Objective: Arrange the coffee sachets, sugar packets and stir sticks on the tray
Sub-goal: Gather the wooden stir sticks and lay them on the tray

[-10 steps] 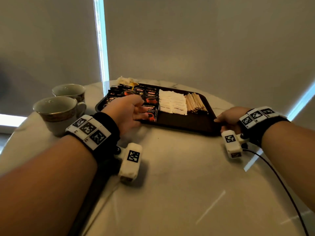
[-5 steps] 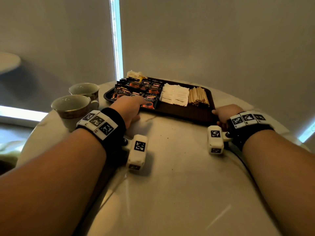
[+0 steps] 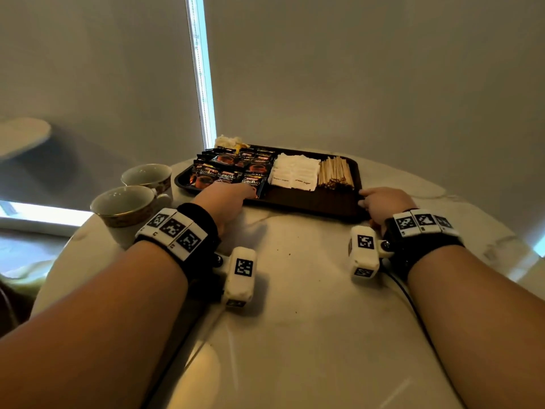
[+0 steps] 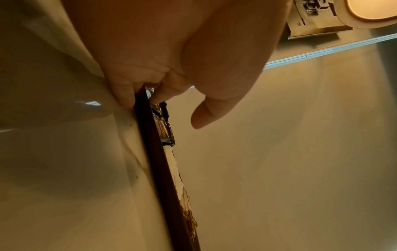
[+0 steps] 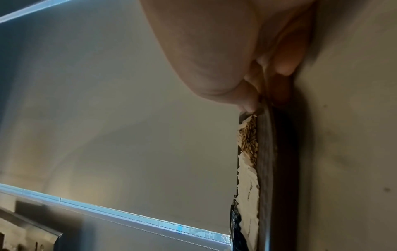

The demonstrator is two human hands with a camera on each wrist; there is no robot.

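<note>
A dark brown tray (image 3: pixel 309 202) lies at the far side of the round marble table. On it, black coffee sachets (image 3: pixel 227 172) fill the left part, white sugar packets (image 3: pixel 296 172) the middle, and wooden stir sticks (image 3: pixel 336 174) the right. My left hand (image 3: pixel 227 199) is at the tray's near edge below the sachets. In the left wrist view its fingers (image 4: pixel 126 96) curl round the rim (image 4: pixel 154 152), thumb free. My right hand (image 3: pixel 383 202) holds the near right corner; in the right wrist view the thumb lies on the rim (image 5: pixel 266 169) and the fingers lie under it.
Two gold-rimmed cups (image 3: pixel 126 208) (image 3: pixel 147 175) stand left of the tray, close to my left forearm. A crumpled pale wrapper (image 3: pixel 228 140) lies behind the tray's far left corner. A black cable (image 3: pixel 413 302) runs along my right arm. Grey blinds hang behind the table.
My left hand has drawn back from on top of the coffee sachets to the tray's near rim. The right hand has stayed on the right corner. The head view has risen and shifted.
</note>
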